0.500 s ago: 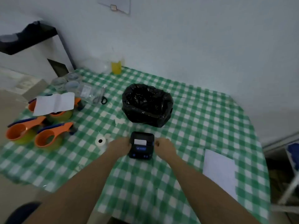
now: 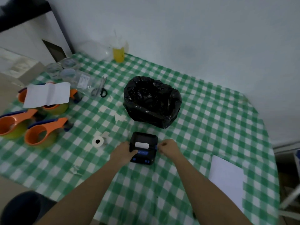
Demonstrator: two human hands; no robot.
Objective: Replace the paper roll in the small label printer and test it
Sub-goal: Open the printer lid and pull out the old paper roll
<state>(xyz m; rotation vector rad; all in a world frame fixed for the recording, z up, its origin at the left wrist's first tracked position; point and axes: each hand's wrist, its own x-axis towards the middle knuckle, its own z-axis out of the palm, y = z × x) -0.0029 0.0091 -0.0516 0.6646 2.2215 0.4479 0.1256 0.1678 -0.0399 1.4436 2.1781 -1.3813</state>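
A small black label printer (image 2: 143, 149) sits on the green checked tablecloth, near the table's middle front. A white strip of paper shows at its slot, and blue buttons line its front face. My left hand (image 2: 123, 153) grips the printer's left side, thumb lying on its front panel. My right hand (image 2: 168, 146) touches the printer's right side at a blue catch, fingers curled. A white paper roll (image 2: 98, 141) stands on the cloth to the left of the printer, apart from both hands.
A black bin bag (image 2: 151, 101) stands just behind the printer. Orange tape dispensers (image 2: 40, 133) and a folded paper (image 2: 47, 94) crowd the left side, with scissors (image 2: 99, 90) and clear cups behind. A white sheet (image 2: 227, 177) lies at the right; a yellow bottle (image 2: 118, 54) is by the wall.
My left thumb has slid onto the printer's front panel. My right hand has closed in against the printer's right side. The printer has stayed in place.
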